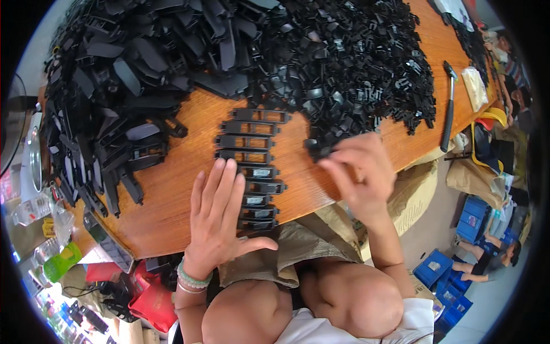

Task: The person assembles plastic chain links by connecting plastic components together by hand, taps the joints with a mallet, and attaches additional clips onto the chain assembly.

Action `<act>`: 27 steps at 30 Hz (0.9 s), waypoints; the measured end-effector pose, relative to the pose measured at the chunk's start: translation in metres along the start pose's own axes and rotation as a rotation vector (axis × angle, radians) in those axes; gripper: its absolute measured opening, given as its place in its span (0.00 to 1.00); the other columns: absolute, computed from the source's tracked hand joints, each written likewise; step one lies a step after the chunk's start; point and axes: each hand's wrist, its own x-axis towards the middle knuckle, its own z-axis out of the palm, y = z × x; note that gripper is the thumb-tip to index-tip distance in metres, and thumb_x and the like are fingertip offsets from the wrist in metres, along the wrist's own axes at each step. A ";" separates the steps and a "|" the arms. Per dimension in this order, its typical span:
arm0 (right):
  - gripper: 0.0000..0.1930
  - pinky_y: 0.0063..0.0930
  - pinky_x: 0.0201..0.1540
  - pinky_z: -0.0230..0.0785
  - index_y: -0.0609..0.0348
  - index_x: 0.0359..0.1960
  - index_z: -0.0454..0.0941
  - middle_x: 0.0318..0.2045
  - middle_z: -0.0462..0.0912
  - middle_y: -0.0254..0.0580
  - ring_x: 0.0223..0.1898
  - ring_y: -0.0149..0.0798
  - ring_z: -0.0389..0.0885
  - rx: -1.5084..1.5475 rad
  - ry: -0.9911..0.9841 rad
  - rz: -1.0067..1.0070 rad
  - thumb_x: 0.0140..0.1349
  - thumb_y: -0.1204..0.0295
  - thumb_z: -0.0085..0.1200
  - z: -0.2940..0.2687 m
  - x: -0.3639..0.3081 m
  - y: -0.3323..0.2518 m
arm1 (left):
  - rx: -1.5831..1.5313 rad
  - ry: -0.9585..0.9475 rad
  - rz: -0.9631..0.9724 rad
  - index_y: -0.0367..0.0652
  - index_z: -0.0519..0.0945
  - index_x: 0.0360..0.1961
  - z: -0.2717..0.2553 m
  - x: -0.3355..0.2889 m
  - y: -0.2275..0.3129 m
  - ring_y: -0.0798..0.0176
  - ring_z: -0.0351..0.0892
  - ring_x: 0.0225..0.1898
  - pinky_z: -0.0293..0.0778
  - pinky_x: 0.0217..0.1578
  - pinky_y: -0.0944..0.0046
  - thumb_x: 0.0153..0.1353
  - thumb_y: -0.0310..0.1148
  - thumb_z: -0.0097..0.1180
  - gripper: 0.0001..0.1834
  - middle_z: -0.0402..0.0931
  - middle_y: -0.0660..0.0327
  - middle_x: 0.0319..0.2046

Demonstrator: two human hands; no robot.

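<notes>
A column of black plastic frames (247, 141) lies side by side on the wooden table, several of them with clear or shiny inserts in the nearer half. My left hand (217, 215) rests flat at the left of this column, its fingers stretched out over the left ends of the frames and its thumb pointing right. At the near edge of a heap of small black plastic clips (344, 86), my right hand (364, 175) is bent with thumb and fingers drawn together, slightly blurred. Dark small parts (315, 149) touch its fingertips; whether one is pinched is hard to make out.
A big heap of longer black plastic housings (129, 74) covers the table's far left. A hammer (448, 106) lies at the right beside a clear bag (474, 89). Brown paper (309, 246) hangs at the near edge. Blue crates (472, 218) and other people are off to the right.
</notes>
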 end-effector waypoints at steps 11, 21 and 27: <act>0.17 0.37 0.35 0.70 0.70 0.38 0.79 0.38 0.77 0.49 0.37 0.47 0.76 0.048 -0.142 -0.264 0.46 0.73 0.56 0.066 0.011 -0.019 | 0.010 -0.004 0.003 0.26 0.70 0.60 0.003 0.003 -0.003 0.40 0.63 0.68 0.54 0.67 0.37 0.44 0.73 0.59 0.58 0.66 0.39 0.64; 0.13 0.35 0.35 0.66 0.65 0.37 0.80 0.37 0.78 0.44 0.37 0.45 0.76 -0.036 -0.079 -0.211 0.48 0.75 0.60 0.039 0.015 -0.008 | 0.028 -0.012 0.010 0.29 0.67 0.63 0.007 0.002 -0.002 0.40 0.61 0.69 0.49 0.69 0.36 0.44 0.73 0.59 0.59 0.65 0.40 0.65; 0.11 0.31 0.40 0.71 0.62 0.38 0.83 0.37 0.79 0.43 0.36 0.43 0.77 -0.275 0.241 0.343 0.55 0.87 0.59 -0.039 -0.008 0.038 | 0.052 -0.010 0.009 0.29 0.66 0.64 0.009 -0.001 -0.002 0.40 0.62 0.69 0.50 0.68 0.35 0.45 0.73 0.59 0.60 0.64 0.40 0.66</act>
